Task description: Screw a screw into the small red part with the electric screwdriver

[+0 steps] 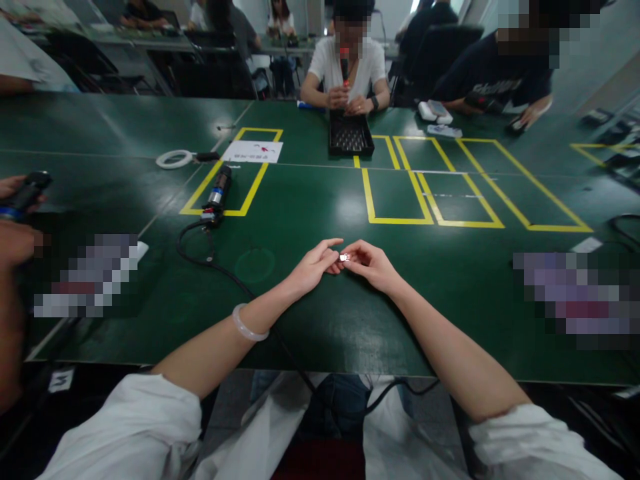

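My left hand [315,265] and my right hand [373,263] meet above the green table [300,213], a little in front of me. Between their fingertips sits a small shiny metal part [345,257]. Both hands pinch it, the right from the right side, the left from the left. A pale bangle [247,325] circles my left wrist. An electric screwdriver [218,193] lies to the far left of my hands, its black cable [220,267] running back past my left forearm.
Yellow tape boxes [425,193] mark the table. A black tray [350,137] stands before a person in white opposite. A white ring [173,159] and a paper sheet [253,151] lie at the back left. Another person's hand holds a tool [23,197] at left.
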Available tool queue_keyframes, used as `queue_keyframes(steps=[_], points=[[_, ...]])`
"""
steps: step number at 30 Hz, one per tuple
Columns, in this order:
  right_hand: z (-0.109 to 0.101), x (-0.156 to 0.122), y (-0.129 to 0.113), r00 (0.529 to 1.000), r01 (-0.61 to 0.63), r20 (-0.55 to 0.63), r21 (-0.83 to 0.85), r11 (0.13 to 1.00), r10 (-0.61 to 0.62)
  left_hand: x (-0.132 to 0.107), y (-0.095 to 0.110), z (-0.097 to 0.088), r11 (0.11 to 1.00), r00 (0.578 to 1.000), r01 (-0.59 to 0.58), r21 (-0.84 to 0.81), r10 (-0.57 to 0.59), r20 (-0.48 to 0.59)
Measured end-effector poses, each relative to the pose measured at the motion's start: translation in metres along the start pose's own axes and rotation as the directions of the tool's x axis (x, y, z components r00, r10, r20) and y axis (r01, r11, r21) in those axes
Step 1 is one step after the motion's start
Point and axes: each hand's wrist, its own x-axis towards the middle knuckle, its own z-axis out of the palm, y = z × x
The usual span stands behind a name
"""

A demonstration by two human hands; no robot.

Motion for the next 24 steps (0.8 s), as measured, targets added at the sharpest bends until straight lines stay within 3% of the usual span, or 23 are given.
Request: queue_keyframes(steps=[7,13,24], points=[[0.0014,0.0001,-0.0040,1.000,-0.013,-0.013,-0.051,0.999,0.013,0.0018,-0.0002,-0.0024,0.999,0.999,0.046,0.008,-0.046,-0.006],[0.0000,0.0019,-0.0053,0.996,-0.091,-0.021,0.060,0.994,0.092,0.0017,0.0000,-0.0035,0.996,1.000,-0.012,0.089,0.013,-0.013],[-0.0005,0.0010,-0.0011,0.999,-0.024,-0.028,0.006,1.000,0.024,-0.0015,0.0032,-0.0043,0.967,0.990,-0.110,0.228,0.127,-0.064]])
